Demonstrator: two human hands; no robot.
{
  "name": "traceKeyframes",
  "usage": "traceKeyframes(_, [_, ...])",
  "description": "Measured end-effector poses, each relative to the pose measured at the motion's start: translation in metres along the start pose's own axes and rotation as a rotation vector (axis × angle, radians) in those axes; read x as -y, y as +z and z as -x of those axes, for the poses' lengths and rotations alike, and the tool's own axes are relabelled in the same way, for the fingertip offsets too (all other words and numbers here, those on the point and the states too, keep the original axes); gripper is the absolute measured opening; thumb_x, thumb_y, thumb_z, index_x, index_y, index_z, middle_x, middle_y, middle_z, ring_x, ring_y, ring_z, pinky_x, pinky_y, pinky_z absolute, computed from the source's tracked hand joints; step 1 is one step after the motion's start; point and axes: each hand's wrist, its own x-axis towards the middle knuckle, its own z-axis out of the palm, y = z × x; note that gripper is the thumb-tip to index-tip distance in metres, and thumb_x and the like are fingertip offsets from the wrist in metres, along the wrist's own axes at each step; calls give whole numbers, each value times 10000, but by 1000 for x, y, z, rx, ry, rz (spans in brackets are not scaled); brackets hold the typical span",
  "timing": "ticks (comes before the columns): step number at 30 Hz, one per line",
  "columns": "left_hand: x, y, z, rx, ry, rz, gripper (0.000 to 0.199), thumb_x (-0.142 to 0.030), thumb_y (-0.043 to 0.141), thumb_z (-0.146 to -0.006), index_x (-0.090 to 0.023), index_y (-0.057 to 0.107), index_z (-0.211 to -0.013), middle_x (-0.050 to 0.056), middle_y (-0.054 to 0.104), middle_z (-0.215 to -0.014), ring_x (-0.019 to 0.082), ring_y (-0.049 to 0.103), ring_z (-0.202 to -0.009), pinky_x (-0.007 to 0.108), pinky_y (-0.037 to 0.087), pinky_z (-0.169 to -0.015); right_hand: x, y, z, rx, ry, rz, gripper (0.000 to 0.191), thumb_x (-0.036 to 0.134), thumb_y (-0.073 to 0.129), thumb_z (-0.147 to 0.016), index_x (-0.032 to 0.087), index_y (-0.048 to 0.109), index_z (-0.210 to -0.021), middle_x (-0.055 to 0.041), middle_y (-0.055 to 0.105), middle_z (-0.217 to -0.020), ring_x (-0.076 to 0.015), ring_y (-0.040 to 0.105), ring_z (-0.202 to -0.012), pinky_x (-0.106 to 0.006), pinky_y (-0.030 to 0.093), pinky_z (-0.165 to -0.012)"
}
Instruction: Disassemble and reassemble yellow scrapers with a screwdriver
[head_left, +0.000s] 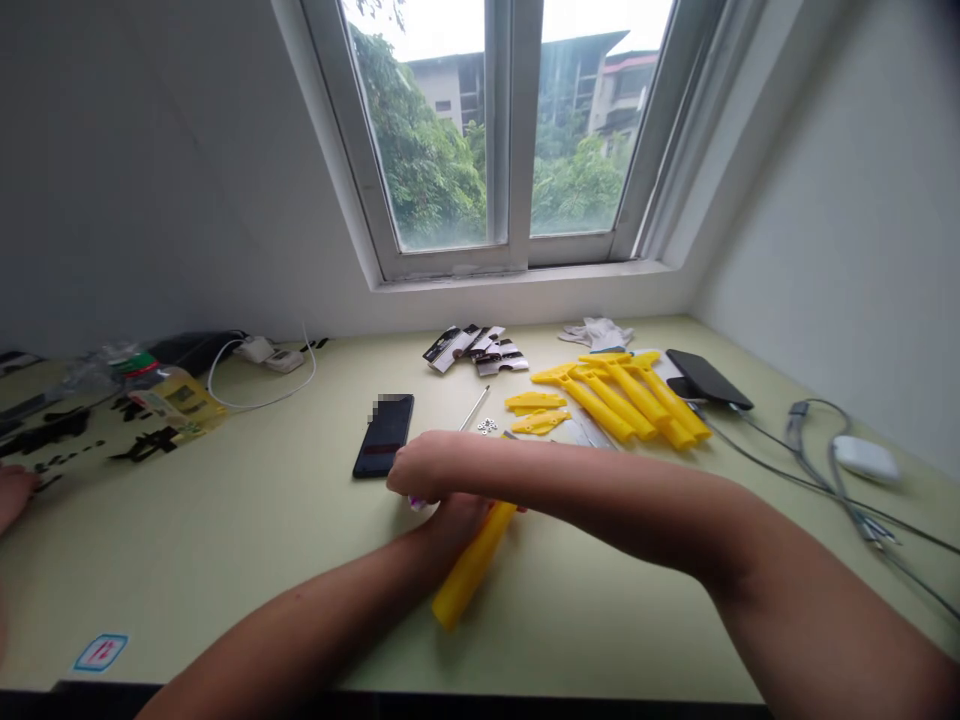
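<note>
Yellow scraper [471, 568] clenched in the left hand [459, 525], fingers closed round its handle, right hand [421, 467] curled above, hold unclear, more scrapers [622, 400] and packets [476, 350] lying near the tabletop's [247, 570] far edge.

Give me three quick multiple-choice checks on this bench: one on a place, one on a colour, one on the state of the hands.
1. Where is the black smartphone?
A) Left of the right hand
B) Right of the pile
C) On the window sill

2. What colour are the piled scrapers?
A) Red
B) Yellow
C) White

3. What is the left hand doing?
A) Lying open
B) Gripping a yellow handle
C) Holding the smartphone

Answers:
1 A, it lies on the bench left of both hands.
2 B, the whole pile shows yellow.
3 B, the hand closes around the handle.
</note>
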Motion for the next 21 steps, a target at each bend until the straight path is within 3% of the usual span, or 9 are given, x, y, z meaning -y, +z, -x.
traceKeyframes(4, [-4,8,5,135,-81,20,222,-322,755,-665,-160,695,-803,78,697,-744,291,672,-801,429,548,-796,-11,2,18,-108,-15,-3,318,118,641,-810,155,611,-1124,-79,713,-971,-214,686,-801,-273,482,-583])
traceKeyframes(7, [-13,13,8,158,-92,116,323,-353,743,-720,-126,700,-945,100,716,-888,234,676,-697,398,582,-681,-26,-4,41,-269,-43,-20,412,48,584,-836,144,505,-1229,-83,691,-1042,-189,675,-859,-252,471,-606])
traceKeyframes(12, [-26,19,8,190,-55,293,379,-376,805,-709,-94,690,-934,107,699,-953,178,663,-692,315,601,-570,-52,-11,102,-975,-28,-149,262,200,457,-990,158,490,-1247,-120,656,-1143,-170,656,-925,-291,526,-758])
traceKeyframes(14, [-27,20,8,180,-78,311,402,-380,835,-674,-89,692,-910,102,699,-937,175,661,-693,307,606,-554,-59,-8,131,-1245,7,-279,249,216,474,-984,183,464,-1231,-81,673,-1058,-161,667,-903,-324,555,-795])
traceKeyframes(18, [-29,19,7,136,-120,347,472,-388,892,-582,-84,688,-879,95,695,-911,183,662,-689,315,613,-532,-68,8,183,-1749,-101,-620,260,284,507,-973,280,445,-1225,-40,657,-1067,-182,706,-877,-266,588,-546])
traceKeyframes(19, [-30,19,7,126,-126,351,485,-390,898,-570,-82,688,-879,95,694,-908,182,661,-682,316,614,-530,-71,12,193,-1853,-91,-649,253,302,527,-962,286,476,-1210,-35,654,-1042,-189,712,-859,-267,588,-528])
traceKeyframes(21, [-32,18,5,104,-132,355,497,-392,906,-554,-80,688,-873,96,691,-907,179,658,-676,319,616,-528,-77,23,209,-1922,-11,-651,266,364,553,-946,293,525,-1201,-32,658,-956,-210,719,-864,-312,605,-589])
